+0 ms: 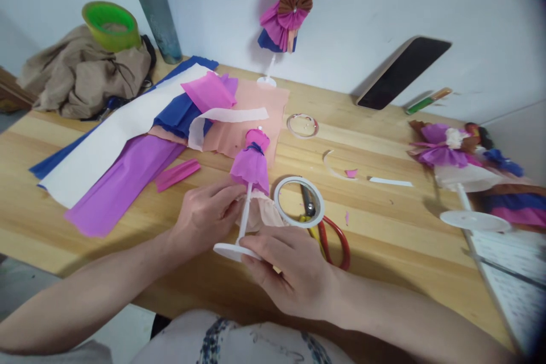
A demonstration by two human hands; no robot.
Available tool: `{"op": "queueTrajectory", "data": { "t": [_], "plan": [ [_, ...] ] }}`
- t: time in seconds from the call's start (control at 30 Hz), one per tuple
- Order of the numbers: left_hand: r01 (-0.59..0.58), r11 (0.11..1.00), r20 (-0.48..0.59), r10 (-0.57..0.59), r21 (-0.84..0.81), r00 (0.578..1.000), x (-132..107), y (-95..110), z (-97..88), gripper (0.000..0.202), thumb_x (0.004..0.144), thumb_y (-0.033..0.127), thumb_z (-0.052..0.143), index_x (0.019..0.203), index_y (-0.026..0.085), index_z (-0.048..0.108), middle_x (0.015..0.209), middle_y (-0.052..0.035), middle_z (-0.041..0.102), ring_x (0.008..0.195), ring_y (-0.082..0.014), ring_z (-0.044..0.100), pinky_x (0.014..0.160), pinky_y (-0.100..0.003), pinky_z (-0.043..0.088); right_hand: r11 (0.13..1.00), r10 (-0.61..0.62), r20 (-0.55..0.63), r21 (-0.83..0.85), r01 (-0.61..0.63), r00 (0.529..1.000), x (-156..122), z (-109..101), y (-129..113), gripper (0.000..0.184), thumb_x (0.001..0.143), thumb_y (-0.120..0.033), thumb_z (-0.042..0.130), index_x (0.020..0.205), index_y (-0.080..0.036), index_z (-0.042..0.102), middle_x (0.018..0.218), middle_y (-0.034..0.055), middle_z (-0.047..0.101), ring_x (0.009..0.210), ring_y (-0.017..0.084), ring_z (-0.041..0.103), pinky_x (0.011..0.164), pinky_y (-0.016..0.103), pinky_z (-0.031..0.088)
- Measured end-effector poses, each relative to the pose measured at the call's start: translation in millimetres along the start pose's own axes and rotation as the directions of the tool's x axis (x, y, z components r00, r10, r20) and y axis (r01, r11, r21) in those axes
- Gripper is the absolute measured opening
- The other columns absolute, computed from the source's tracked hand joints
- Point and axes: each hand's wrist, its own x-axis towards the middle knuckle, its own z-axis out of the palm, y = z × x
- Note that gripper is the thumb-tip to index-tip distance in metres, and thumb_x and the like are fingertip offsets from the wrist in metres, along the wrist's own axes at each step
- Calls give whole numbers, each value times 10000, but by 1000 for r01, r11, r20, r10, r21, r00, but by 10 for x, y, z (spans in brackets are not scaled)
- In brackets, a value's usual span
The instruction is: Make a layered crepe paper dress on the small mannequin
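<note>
A small white mannequin stand wears a pink and purple crepe paper dress. A peach paper skirt layer is gathered under it. My left hand pinches the peach paper against the pole, fingers closed. My right hand grips the round white base from the right, fingers curled. The stand leans toward me over the wooden table.
Sheets of white, blue, purple, pink and peach crepe paper lie left. A tape ring sits on red-handled scissors. Finished paper dolls lie right, another stands by the wall. A phone, green tape roll, bottle.
</note>
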Motion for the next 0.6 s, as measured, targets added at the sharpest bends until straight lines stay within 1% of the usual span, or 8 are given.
{"op": "queueTrajectory", "data": {
  "t": [0.07,0.23,0.4,0.53,0.6],
  "plan": [
    [20,999,31,-19,-37,999,12,-1,4,189,840,135,556,909,168,728,796,-45,742,609,-110,634,558,-192,482,1000,-10,-15,6,10,1000,0,-1,0,157,918,-177,468,858,-156,612,600,-4,614,511,99,513,486,218,366],
    [53,995,82,-46,-81,996,45,27,-11,218,853,151,537,736,166,720,748,-52,719,590,-113,612,542,-201,454,999,-24,-44,34,26,999,15,-1,-5,156,917,-165,474,865,-139,618,603,2,617,513,96,523,487,217,373],
    [9,998,72,-4,-59,997,54,35,-13,223,840,136,534,690,155,697,654,-29,663,523,-92,525,492,-199,384,998,-12,-74,53,16,997,36,-4,-25,164,912,-141,476,829,-137,617,566,-16,569,493,94,485,474,218,366],
    [7,999,104,-2,-43,995,59,29,-12,251,856,154,520,657,146,671,585,0,583,494,-75,436,470,-195,333,997,-3,-89,73,10,996,46,-21,-35,164,909,-135,476,826,-138,617,559,-22,550,482,86,453,464,210,347],
    [2,999,113,2,-43,994,62,28,-12,250,860,156,519,655,143,661,583,4,567,500,-73,420,475,-196,325,997,5,-93,80,3,996,43,-19,-34,166,911,-137,469,828,-150,613,560,-24,547,483,85,450,464,210,340]
  ]
}}
